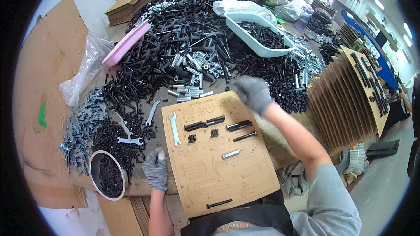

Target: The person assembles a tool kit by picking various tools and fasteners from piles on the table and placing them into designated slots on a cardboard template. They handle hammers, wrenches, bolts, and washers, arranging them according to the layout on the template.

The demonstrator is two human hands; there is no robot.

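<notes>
A printed cardboard sheet (236, 172) leans between the table edge and my lap. On it lie an open-ended wrench (174, 129), several thick black bolts (204, 123), two small groups of short black screws (192, 138), a silver sleeve (231, 154) and a long black bolt (219, 203). My left hand (155, 169), in a grey striped glove, is curled closed beside the sheet's left edge. Over the sheet's upper right corner, near the black nuts (286, 96), my gloved right hand (253, 95) is bunched closed. Whatever either hand holds is hidden.
A heap of black bolts and silver sleeves (192, 63) covers the table. A pink tray (127, 43), a pale blue tub (262, 48) and a metal bowl (108, 175) stand around it. Stacked cardboard sheets (341, 105) stand at right. Two people work at the far end.
</notes>
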